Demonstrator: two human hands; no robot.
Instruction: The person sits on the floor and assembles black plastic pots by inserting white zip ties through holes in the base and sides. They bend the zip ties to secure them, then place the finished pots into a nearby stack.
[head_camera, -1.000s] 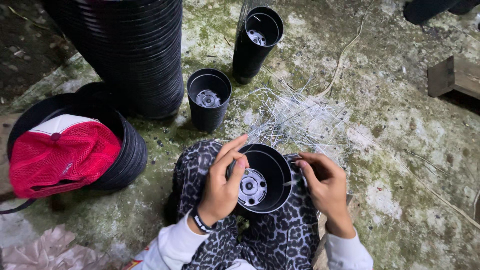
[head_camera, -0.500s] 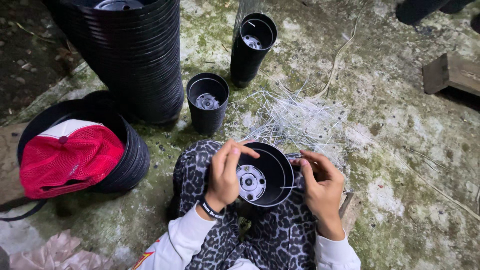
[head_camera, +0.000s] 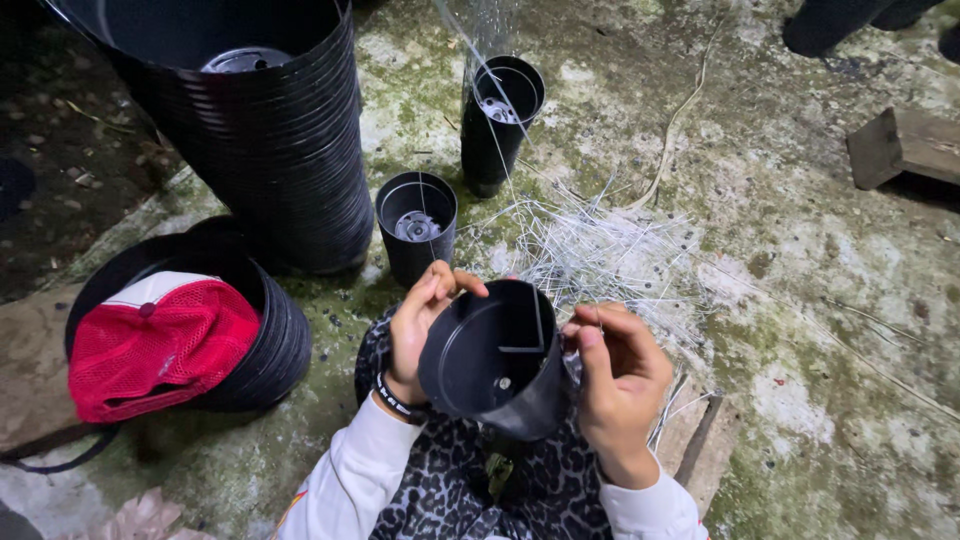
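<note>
Black pot (head_camera: 490, 360) tilted, mouth leftward-up

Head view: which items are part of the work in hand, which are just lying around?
In hand:
- black plastic pot, tilted, gripped by left hand and right hand
- pile of thin white wires just beyond it
- two small upright pots
- tall stack of black pots

Lying about:
- red cap on a low pot stack
- wooden block
</note>
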